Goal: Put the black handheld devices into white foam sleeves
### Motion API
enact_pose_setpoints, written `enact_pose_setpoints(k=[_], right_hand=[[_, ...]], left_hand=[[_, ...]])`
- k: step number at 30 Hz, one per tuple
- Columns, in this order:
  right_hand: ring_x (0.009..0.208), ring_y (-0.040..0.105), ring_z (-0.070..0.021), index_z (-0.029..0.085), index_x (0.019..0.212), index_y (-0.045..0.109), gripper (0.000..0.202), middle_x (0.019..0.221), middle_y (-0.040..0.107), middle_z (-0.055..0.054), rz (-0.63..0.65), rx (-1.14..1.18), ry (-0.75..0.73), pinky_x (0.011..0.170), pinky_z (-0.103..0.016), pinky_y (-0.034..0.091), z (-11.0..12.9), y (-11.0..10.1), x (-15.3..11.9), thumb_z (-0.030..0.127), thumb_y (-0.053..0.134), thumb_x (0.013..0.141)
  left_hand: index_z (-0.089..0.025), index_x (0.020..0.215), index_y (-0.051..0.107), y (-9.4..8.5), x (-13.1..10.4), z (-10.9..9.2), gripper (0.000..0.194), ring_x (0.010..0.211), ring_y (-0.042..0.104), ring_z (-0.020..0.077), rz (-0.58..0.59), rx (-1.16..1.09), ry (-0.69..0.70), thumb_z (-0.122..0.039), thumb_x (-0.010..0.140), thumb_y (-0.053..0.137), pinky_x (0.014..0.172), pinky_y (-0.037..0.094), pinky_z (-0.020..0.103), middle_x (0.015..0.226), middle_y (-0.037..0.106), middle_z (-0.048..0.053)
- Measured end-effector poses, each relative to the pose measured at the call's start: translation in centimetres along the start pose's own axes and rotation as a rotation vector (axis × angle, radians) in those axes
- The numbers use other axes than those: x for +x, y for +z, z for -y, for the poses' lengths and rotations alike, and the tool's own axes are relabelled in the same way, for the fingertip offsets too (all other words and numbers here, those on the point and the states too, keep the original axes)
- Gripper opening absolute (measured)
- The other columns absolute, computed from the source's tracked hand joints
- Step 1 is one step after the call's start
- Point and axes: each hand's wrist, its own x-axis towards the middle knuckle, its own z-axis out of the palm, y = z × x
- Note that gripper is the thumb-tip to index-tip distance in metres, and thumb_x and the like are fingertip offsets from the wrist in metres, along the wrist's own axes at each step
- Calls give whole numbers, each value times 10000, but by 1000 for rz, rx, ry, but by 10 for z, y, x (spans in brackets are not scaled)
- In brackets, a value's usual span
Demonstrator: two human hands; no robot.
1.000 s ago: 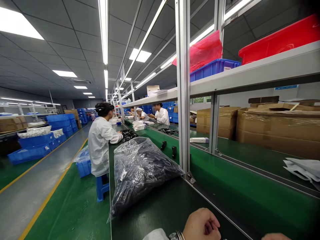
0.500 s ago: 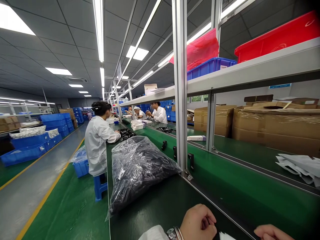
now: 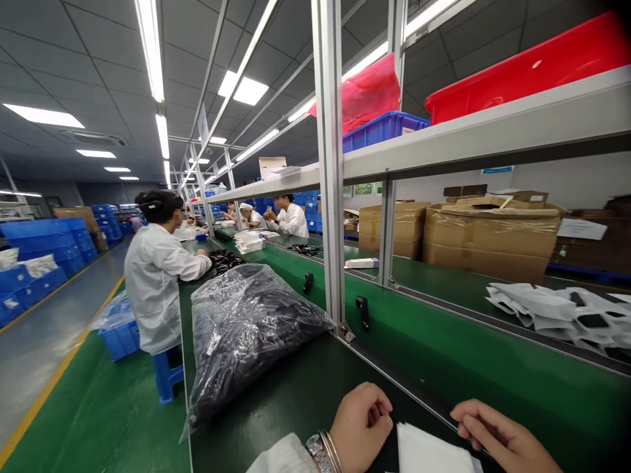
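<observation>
My left hand (image 3: 362, 427) is at the bottom centre over the dark green bench (image 3: 286, 407), fingers curled in towards the palm, with nothing showing in them. A metal watch and bangles are on its wrist. Just right of it lies a stack of flat white bags or sheets (image 3: 434, 453), cut off by the lower edge. On the stack's other side, by the belt edge, is my right hand (image 3: 507, 437). Its fingers are bent, thumb near the index finger, and no object is visible in it. Neither hand clearly touches the stack.
A large clear bag of dark pieces (image 3: 256, 328) lies left of my hands. Beside a metal post (image 3: 330, 197), black clip-like parts (image 3: 362, 312) sit on the green belt (image 3: 419, 341). White pouches (image 3: 566, 315) lie across it. A co-worker (image 3: 160, 282) sits at the left.
My view has turned right, so the scene sits further left. Both hands and the white stack show more fully. One black part on the belt is no longer visible near the post.
</observation>
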Motion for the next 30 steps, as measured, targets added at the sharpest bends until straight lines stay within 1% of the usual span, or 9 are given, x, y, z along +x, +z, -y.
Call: enact_pose_setpoints(k=[3, 7, 16, 21, 30], right_hand=[[737, 621, -178, 260, 892, 699, 370, 780, 660, -23, 17, -50, -4, 690, -224, 493, 5, 2, -4, 555, 476, 884], [766, 608, -181, 245, 915, 677, 370, 815, 647, -25, 29, -78, -26, 729, -248, 474, 10, 1, -8, 522, 432, 920], [780, 589, -184, 249, 872, 649, 357, 812, 624, -18, 58, -106, -48, 721, -259, 447, 19, 2, -10, 503, 407, 940], [794, 582, -189, 245, 888, 631, 353, 839, 625, -22, 82, -112, -48, 734, -277, 436, 19, 2, -10, 491, 386, 951], [815, 594, -193, 244, 893, 632, 286, 834, 630, -14, 70, -92, -53, 737, -295, 424, 19, -1, -9, 430, 422, 948]], left_hand=[[-165, 825, 609, -1, 0, -1, 178, 684, 513, 102, 16, 11, 4, -54, 716, 520, 609, 400, 207, 820, 565, -7], [-162, 821, 605, -2, -1, -4, 171, 686, 510, 107, 30, 41, 4, -54, 725, 514, 620, 400, 214, 816, 558, -4], [-176, 828, 614, -3, -2, -8, 208, 706, 511, 116, 73, 131, 36, -38, 714, 509, 654, 402, 223, 815, 556, -7], [-183, 827, 613, -2, -1, -10, 225, 713, 507, 119, 93, 160, 48, -24, 704, 511, 664, 399, 225, 817, 553, -8], [-189, 840, 608, -2, 1, -8, 163, 717, 496, 122, 126, 185, 75, -70, 770, 521, 672, 391, 234, 819, 546, -11]])
